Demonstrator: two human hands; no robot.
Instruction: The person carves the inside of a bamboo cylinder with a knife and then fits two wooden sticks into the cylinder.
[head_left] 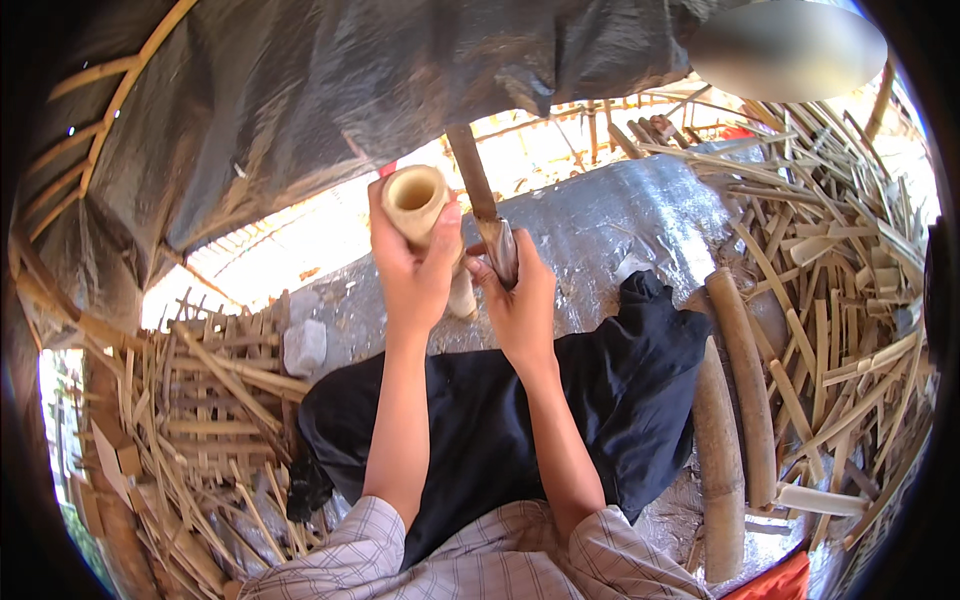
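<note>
Held up in front of me, my left hand (408,265) is wrapped round a short pale bamboo tube (415,190), its hollow round end facing up toward me. A pale rod-like end (462,298) shows below, between my hands; I cannot tell if it is part of the tube. Close to the right of the tube, my right hand (520,300) grips what looks like a long knife (470,170). It has a brown strip pointing up and away and a shiny grey part at the fingers. Whether it touches the tube is hidden.
Black cloth (480,400) covers my lap. Two thick bamboo poles (722,460) lie at my right, beside a large heap of split bamboo (830,300). Woven bamboo and strips (220,400) are at left, near a whitish block (305,347). A dark sheet (300,90) hangs overhead.
</note>
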